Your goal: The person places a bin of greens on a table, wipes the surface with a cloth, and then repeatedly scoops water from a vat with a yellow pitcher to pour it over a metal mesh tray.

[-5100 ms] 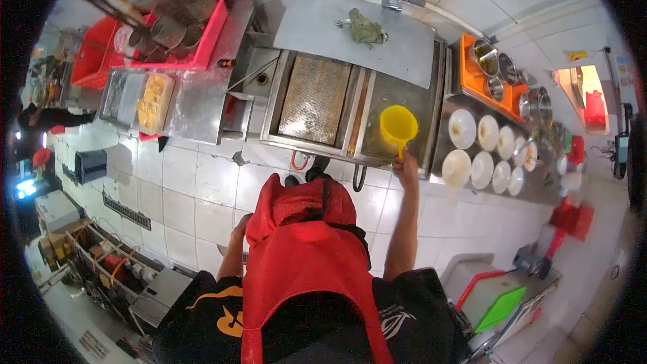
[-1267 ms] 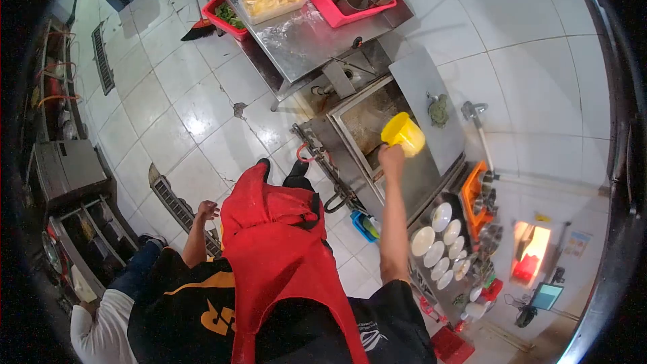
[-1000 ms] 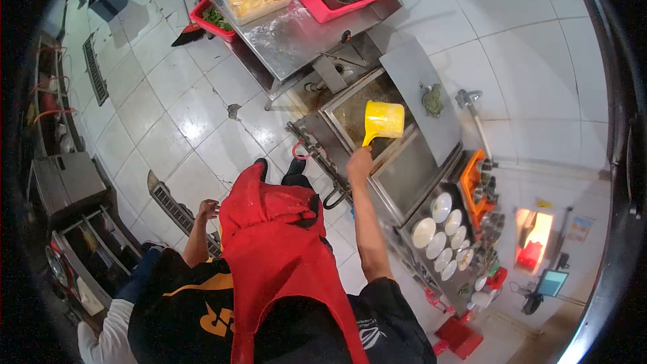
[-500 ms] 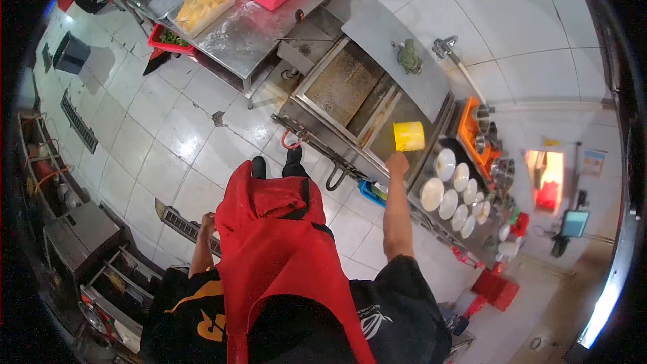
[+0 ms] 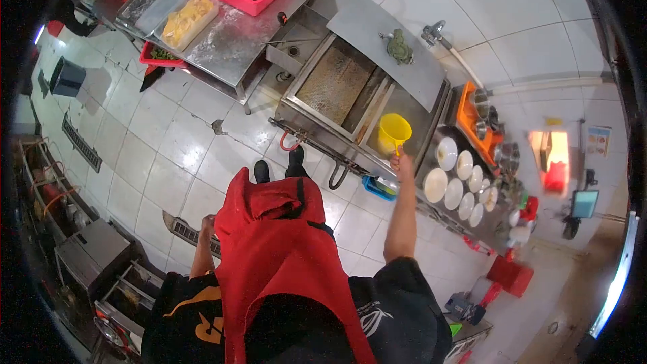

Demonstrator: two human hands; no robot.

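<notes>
My right hand (image 5: 402, 164) is closed round the handle of a yellow plastic dipper (image 5: 393, 132). The dipper hangs over the right-hand metal basin (image 5: 412, 113) of the steel counter, its open mouth turned up toward me. Whether it holds any liquid cannot be made out. My left hand (image 5: 207, 225) hangs low beside the red apron (image 5: 283, 249), which partly hides its fingers, and nothing can be seen in it. To the left of the basin lies a brown, stained section (image 5: 335, 87) of the same counter.
Several white bowls (image 5: 435, 185) stand right of the basin, beside an orange tray (image 5: 466, 113) with metal pots. A tap (image 5: 433, 32) juts from the tiled wall. Ahead left, a steel table (image 5: 226, 47) bears a pink tub (image 5: 253, 5). A floor drain (image 5: 185, 229) lies left.
The yellow dipper has turned from lying sideways to mouth upward and shifted slightly left, still in my right hand. The whole view has shifted a little. My left hand stays beside the apron.
</notes>
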